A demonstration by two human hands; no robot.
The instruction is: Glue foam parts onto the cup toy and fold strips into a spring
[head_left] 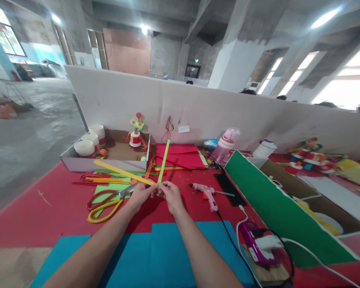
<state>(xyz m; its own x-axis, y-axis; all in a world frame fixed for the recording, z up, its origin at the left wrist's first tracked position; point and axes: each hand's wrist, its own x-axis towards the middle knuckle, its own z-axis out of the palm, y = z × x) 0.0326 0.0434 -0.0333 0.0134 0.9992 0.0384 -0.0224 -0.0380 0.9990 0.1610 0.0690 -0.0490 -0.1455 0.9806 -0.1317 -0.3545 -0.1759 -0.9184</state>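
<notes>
Two paper strips meet at an angle between my hands. The yellow strip (123,172) stretches to the upper left, and the light green strip (164,160) points up and away. My left hand (141,195) pinches the yellow strip near its lower end. Close against it, my right hand (170,195) has its fingers closed at the foot of the green strip. Scissors (106,204) with red and yellow handles lie just left of my left hand. To the right of my right hand rests a pink glue gun (208,194).
A box (108,165) at the back left holds paper cups and a small robot figure (135,138). Red paper sheets (180,155) lie behind my hands. On the right are a phone (229,190), a green divider (276,208), a purple power strip (255,244) and cables.
</notes>
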